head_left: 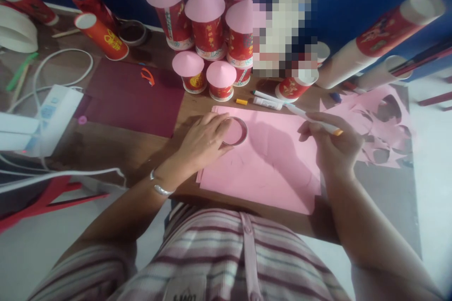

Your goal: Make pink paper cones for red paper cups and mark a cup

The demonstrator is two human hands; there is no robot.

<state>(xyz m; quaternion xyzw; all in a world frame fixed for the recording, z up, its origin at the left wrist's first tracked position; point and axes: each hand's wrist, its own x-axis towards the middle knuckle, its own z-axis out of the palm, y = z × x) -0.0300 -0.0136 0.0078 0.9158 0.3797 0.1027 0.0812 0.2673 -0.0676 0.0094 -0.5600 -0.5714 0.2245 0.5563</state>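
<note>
A stack of pink paper sheets lies before me on the brown table, with a few faint marks on the top sheet. My left hand rests at the sheet's upper left, fingers pressed on a thin round ring lying flat on the paper. Over the right edge of the sheet, my right hand grips a white marker with an orange end. Its other end points up and left, above the paper. A yellow cap and another white marker lie just beyond the sheets.
Red cylinders with pink cone tops stand at the back. Pink paper scraps with round holes lie on the right beneath leaning tubes. A maroon sheet, orange scissors handles and white cables are on the left.
</note>
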